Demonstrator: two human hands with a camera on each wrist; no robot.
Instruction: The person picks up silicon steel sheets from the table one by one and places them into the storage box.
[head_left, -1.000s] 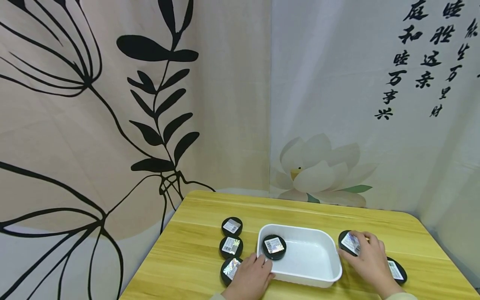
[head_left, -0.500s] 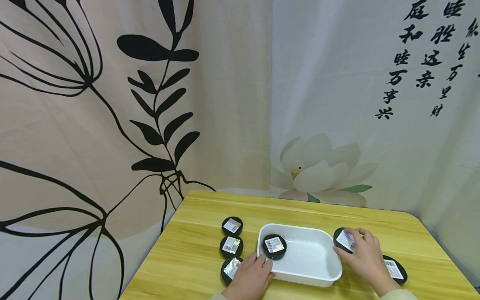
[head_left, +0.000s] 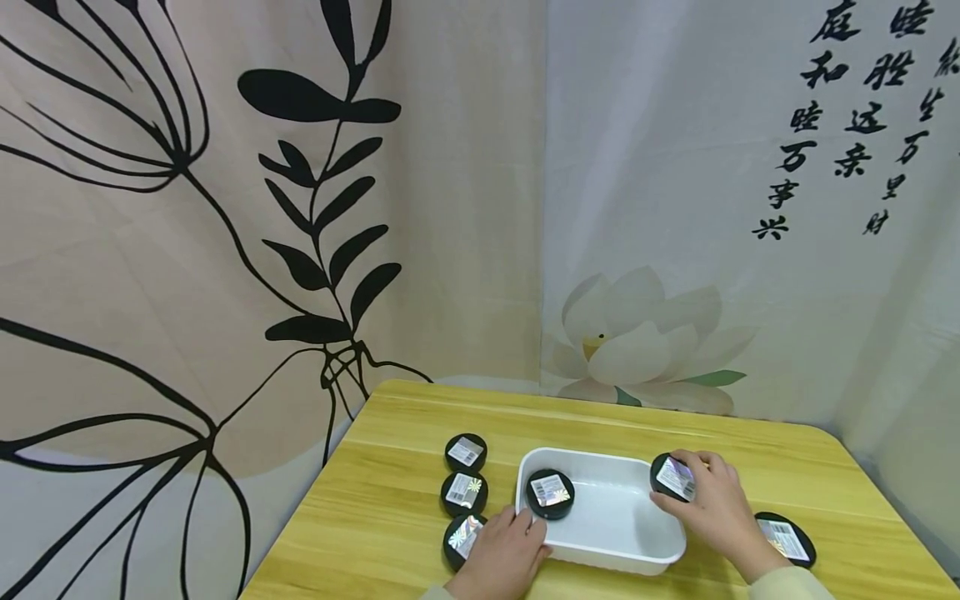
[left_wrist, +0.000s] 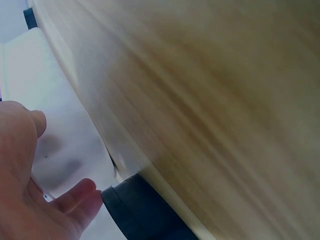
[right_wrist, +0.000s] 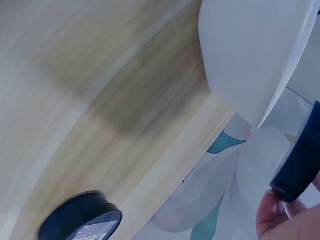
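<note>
A white rectangular tray (head_left: 615, 508) stands on the table, with one flat round black container (head_left: 550, 493) inside at its left end. My left hand (head_left: 502, 550) grips the tray's near left corner, thumb against the outer front wall. With my right hand (head_left: 716, 504) I pinch another black round container (head_left: 670, 477) by its edge, label facing up. It is raised and tilted at the tray's right rim, as the right wrist view of the held container (right_wrist: 300, 160) also shows. The right fingertips are partly hidden in the head view.
Three black round containers (head_left: 463, 493) form a column left of the tray; the nearest is partly covered by my left hand. One more black container (head_left: 787, 540) lies to the right, beside my right wrist. The wooden table (head_left: 585, 421) ends at a patterned curtain (head_left: 465, 208).
My right hand has lifted the black container and carried it left, from the table beside the tray to the tray's right rim. The left hand stays on the tray corner.
</note>
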